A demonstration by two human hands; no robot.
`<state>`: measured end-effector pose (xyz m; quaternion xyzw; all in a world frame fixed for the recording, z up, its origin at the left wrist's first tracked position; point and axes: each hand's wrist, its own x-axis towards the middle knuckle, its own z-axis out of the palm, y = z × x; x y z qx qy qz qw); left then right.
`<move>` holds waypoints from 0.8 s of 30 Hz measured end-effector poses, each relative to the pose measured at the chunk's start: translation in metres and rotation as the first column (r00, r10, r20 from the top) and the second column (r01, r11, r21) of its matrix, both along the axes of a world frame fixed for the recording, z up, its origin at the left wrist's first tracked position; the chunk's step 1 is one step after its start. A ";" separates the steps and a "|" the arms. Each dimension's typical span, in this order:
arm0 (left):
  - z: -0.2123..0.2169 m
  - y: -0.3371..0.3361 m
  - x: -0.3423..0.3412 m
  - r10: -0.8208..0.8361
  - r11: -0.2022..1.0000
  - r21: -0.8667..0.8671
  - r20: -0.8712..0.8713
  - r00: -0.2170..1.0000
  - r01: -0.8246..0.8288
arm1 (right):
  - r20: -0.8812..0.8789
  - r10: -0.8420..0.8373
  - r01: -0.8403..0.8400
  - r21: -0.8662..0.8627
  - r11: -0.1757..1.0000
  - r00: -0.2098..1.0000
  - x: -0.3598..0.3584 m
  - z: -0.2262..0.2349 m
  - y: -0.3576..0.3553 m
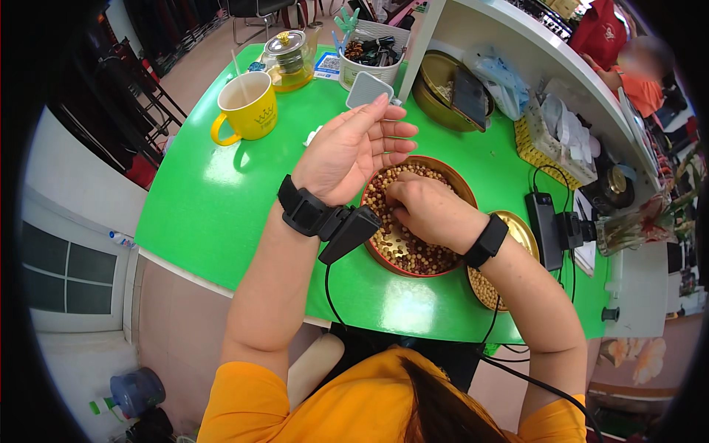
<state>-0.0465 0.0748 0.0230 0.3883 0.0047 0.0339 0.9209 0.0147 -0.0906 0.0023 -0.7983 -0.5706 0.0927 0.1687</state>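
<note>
The round red-rimmed tin [443, 267] sits on the green table [221, 199] near its front edge, directly in front of the person, and holds a layer of mixed brown and tan beans [413, 255]. The right hand [422, 207] is inside the tin, fingers curled down into the beans; whether it pinches any cannot be told, since the fingertips are hidden. The left hand [354, 148] is raised above the tin's left rim, palm up and cupped, fingers extended and close together, apart from the beans; its contents cannot be made out. Each wrist carries a black strap, the left one with a black box [348, 230] and a cable running off the table edge. Just beside the tin on the right, partly under the right forearm, lies a gold tin lid [517, 229] holding tan beans. Further right rest a black power unit [543, 229] and cables. Behind the tin stand a gold bowl [436, 81] with a dark phone across it, a white basket of clips [369, 55], a glass teapot [289, 57] and a yellow mug [247, 111] with a straw, all well apart from the hands.
</note>
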 end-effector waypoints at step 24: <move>-0.005 -0.002 0.001 -0.010 1.000 0.024 -0.015 1.000 0.010 | -0.130 0.001 -0.018 -0.131 0.991 0.991 -0.005 0.015 -0.003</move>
